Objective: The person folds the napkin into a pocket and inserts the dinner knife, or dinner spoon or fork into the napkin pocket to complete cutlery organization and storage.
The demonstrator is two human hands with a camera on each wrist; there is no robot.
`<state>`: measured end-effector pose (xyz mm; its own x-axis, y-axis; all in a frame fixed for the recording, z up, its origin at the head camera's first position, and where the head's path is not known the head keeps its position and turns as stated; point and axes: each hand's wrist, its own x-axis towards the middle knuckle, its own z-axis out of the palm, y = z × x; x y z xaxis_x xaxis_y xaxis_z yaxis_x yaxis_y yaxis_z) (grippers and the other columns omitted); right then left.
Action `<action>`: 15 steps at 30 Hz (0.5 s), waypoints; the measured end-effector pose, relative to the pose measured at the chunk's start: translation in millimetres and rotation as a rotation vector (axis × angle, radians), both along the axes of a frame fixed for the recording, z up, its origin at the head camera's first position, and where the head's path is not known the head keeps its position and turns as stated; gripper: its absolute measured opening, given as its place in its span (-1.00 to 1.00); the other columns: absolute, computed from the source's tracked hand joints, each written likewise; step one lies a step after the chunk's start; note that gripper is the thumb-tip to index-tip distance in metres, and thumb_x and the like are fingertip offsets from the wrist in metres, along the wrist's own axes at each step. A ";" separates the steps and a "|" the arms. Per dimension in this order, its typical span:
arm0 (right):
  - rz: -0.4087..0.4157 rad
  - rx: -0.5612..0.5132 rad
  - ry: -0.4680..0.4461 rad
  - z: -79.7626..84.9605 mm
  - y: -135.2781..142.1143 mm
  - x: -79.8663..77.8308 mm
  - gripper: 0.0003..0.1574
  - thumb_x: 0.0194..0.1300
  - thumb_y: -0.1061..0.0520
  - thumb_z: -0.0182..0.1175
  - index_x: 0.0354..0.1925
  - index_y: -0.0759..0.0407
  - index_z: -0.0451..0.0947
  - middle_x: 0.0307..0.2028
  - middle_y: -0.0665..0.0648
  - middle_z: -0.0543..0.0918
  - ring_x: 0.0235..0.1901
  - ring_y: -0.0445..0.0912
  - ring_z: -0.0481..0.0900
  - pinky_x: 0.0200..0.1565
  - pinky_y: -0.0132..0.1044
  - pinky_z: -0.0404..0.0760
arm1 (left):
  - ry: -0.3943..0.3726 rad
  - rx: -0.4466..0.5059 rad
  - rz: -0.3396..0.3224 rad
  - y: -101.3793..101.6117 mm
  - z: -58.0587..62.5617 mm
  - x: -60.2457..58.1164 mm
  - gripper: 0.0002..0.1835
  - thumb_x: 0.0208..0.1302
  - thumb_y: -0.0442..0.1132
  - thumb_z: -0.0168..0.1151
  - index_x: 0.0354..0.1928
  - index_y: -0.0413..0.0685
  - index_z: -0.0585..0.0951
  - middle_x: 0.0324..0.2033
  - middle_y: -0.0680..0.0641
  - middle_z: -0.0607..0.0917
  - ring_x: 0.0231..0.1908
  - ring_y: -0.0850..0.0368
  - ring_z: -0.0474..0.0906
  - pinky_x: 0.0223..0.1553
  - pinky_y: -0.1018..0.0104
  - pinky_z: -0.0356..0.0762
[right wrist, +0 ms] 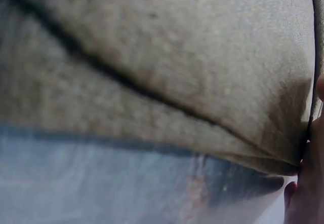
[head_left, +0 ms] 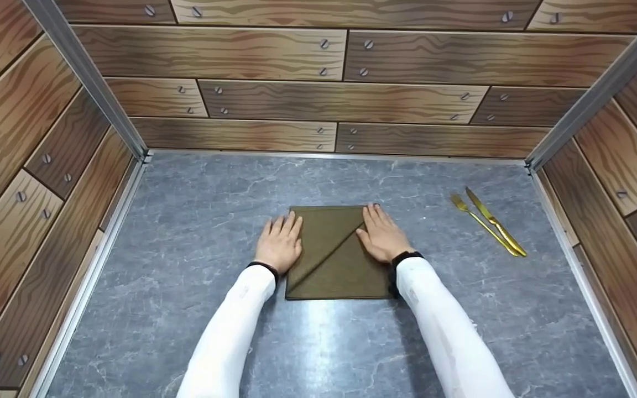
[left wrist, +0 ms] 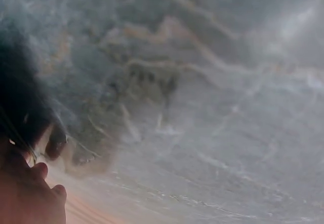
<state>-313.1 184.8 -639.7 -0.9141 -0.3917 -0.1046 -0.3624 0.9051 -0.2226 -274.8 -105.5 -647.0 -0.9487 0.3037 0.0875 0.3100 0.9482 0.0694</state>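
A brown cloth napkin (head_left: 346, 271), folded into a square, lies flat with a diagonal fold edge running from its lower left to its upper right. My left hand (head_left: 280, 245) rests along its left edge, fingers extended and fingertips at the upper left. On the opposite side my right hand (head_left: 384, 235) lies over the right edge, thumb touching the cloth near the top of the diagonal. The right wrist view shows the napkin (right wrist: 202, 57) close up, with part of the hand at the right border. In the left wrist view, only some of the left hand (left wrist: 30, 198) shows.
A gold fork (head_left: 483, 224) and a gold knife (head_left: 496, 222) lie side by side, slanted, to the right on the grey marbled tabletop (head_left: 197, 221). Wood-patterned panels (head_left: 274, 102) wall in the back and both sides, with metal strips along the edges.
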 end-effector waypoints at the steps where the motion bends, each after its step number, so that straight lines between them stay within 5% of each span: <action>1: 0.000 0.007 -0.006 -0.3 0.7 0.0 -0.15 0.54 -0.19 -0.31 0.53 0.29 -0.16 0.54 0.29 -0.10 0.55 0.13 -0.20 0.54 -0.01 -0.13 | -0.016 0.004 -0.002 -0.7 0.8 -0.8 -0.38 0.39 -0.01 -0.03 0.46 0.04 0.27 0.46 -0.06 0.27 0.42 -0.15 0.22 0.44 -0.14 0.11; 7: 0.011 0.010 -0.023 -2.4 3.2 -2.4 -0.15 0.53 -0.18 -0.33 0.53 0.25 -0.20 0.55 0.25 -0.14 0.56 0.12 -0.25 0.54 0.01 -0.15 | -0.069 -0.016 -0.042 3.0 18.6 -2.1 -0.36 0.42 -0.02 -0.01 0.49 0.06 0.20 0.50 -0.06 0.19 0.50 -0.12 0.03 0.51 -0.10 -0.09; 12: 0.008 0.006 -0.037 -0.2 4.4 -2.8 -0.15 0.50 -0.13 -0.29 0.54 0.25 -0.20 0.55 0.25 -0.15 0.55 0.12 -0.25 0.54 0.04 -0.15 | -0.098 -0.080 -0.216 29.8 32.2 12.2 -0.32 0.49 0.06 -0.16 0.54 -0.01 0.04 0.54 -0.12 0.03 0.54 -0.10 -0.12 0.54 -0.02 -0.17; 15: 0.008 0.004 -0.045 2.6 3.6 -1.7 -0.15 0.48 -0.11 -0.25 0.53 0.25 -0.20 0.55 0.25 -0.14 0.55 0.13 -0.25 0.54 0.04 -0.16 | -0.143 -0.063 -0.314 43.5 28.1 27.1 -0.28 0.51 0.14 -0.24 0.55 -0.05 -0.03 0.54 -0.13 -0.02 0.54 -0.07 -0.13 0.54 0.02 -0.15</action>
<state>-314.8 188.3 -637.1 -0.9053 -0.3984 -0.1471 -0.3593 0.9032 -0.2348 -247.7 -61.9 -618.9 -0.8098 0.5829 -0.0675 0.5781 0.8122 0.0779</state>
